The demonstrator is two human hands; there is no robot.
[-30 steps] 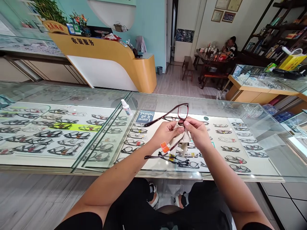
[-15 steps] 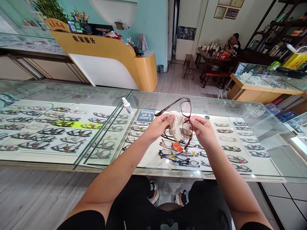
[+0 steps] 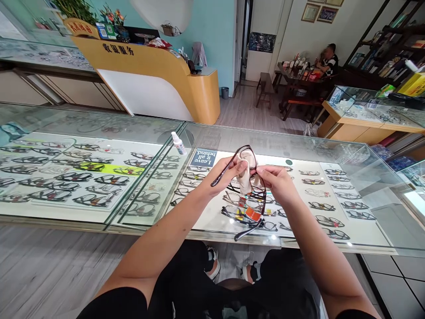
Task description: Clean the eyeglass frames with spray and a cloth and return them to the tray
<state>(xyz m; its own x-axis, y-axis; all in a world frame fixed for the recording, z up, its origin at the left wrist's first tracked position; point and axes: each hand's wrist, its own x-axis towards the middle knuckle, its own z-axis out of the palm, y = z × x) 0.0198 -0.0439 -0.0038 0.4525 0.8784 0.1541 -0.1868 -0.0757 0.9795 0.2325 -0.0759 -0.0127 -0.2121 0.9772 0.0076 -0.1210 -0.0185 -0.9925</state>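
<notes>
Above the glass counter, my right hand [image 3: 277,179] pinches a pair of dark-framed eyeglasses [image 3: 264,195] near the bridge. The frame is tilted, one temple pointing left past my wrist and the other hanging down toward me. An orange tag [image 3: 253,214] shows by the lower temple. My left hand [image 3: 227,175] is closed on a cream cleaning cloth [image 3: 245,184], thumb in front, and presses it around the upper lens. The cloth covers most of that lens. The lower lens is partly hidden by my right fingers and the cloth.
Below my hands, the glass display case [image 3: 332,139] holds rows of eyeglasses. A white spray bottle [image 3: 179,144] stands on the glass to the left, near a blue sign [image 3: 203,157]. Beyond are a cashier desk [image 3: 202,97], a bench [image 3: 265,86] and a seated person [image 3: 328,62].
My left hand has brought the cloth onto the upper lens, which was bare before. The glasses have turned, so the lower temple now hangs closer to me.
</notes>
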